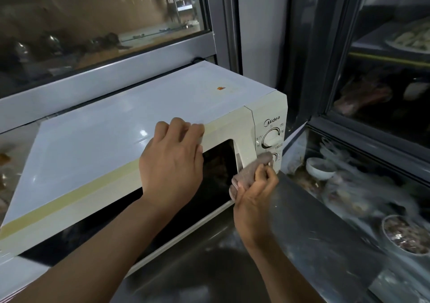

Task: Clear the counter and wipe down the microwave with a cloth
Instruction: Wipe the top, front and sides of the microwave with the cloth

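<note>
Steel counter [309, 228], "Midea" microwave [130, 125], cloth [252, 170] in right hand [254, 200].

One microwave [130, 139] with two dials [272, 139], one cloth [250, 174], two hands [172, 163], two bowls [320, 168].

The desk [309, 228] is a dark steel surface with a dull shine. A white microwave [130, 125] stands directly on it, close to the window behind.

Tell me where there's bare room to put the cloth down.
The microwave top is bare behind the left hand. The steel counter right of the right hand holding the cloth is bare. The display case is crowded with bowls.
</note>
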Demonstrator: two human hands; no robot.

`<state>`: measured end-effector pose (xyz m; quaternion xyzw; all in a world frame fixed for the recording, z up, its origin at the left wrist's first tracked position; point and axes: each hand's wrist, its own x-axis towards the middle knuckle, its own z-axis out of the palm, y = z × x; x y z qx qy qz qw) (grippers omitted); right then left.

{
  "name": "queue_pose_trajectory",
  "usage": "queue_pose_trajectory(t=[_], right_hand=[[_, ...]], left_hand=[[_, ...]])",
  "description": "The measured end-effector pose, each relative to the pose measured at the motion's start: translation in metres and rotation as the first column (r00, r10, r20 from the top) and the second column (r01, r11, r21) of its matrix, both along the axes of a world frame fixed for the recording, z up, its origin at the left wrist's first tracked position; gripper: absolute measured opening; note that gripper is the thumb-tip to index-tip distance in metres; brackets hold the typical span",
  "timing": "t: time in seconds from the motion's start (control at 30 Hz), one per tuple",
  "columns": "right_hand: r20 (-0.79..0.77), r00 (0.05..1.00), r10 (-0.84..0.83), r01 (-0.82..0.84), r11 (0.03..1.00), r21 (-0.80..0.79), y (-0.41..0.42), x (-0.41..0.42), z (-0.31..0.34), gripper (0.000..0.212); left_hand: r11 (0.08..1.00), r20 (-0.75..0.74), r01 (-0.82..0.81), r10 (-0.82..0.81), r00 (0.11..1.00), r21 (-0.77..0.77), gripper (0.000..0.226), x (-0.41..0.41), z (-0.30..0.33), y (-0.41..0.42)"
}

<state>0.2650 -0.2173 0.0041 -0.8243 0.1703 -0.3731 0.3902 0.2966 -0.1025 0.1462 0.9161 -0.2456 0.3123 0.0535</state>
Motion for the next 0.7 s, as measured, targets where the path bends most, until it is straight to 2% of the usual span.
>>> queue_pose_trajectory(t=[0.07,0.2,0.27,0.4,0.57,0.7], right_hand=[[-0.018,1.0,0.001,-0.001,1.0,-0.008,0.0,-0.002,0.003,0.053],[0.171,0.985,-0.026,0.057,0.982,-0.18,-0.005,0.013,0.041,0.046],[0.203,0.977,-0.06,0.103,0.972,-0.213,-0.008,0.024,0.056,0.047],[0.228,0.971,-0.069,0.119,0.969,-0.217,-0.004,0.024,0.037,0.044],[0.16,0.987,0.013,-0.008,0.999,-0.032,-0.004,0.015,-0.01,0.061],[0.266,0.964,0.022,-0.06,0.989,0.135,0.001,0.017,-0.029,0.057]], left_hand=[[1.0,0.018,0.004,-0.004,1.0,0.013,0.023,-0.001,0.0,0.0],[1.0,0.025,-0.011,0.011,1.0,0.024,0.023,-0.001,0.0,-0.001],[1.0,0.023,-0.013,0.013,1.0,0.014,0.023,-0.001,-0.001,-0.002],[1.0,0.017,-0.024,0.024,1.0,-0.011,0.023,-0.002,-0.001,-0.002],[0.999,0.026,-0.034,0.034,0.999,-0.006,0.024,-0.002,-0.003,-0.003],[0.999,0.033,-0.044,0.045,0.998,-0.01,0.024,-0.001,-0.004,-0.005]])
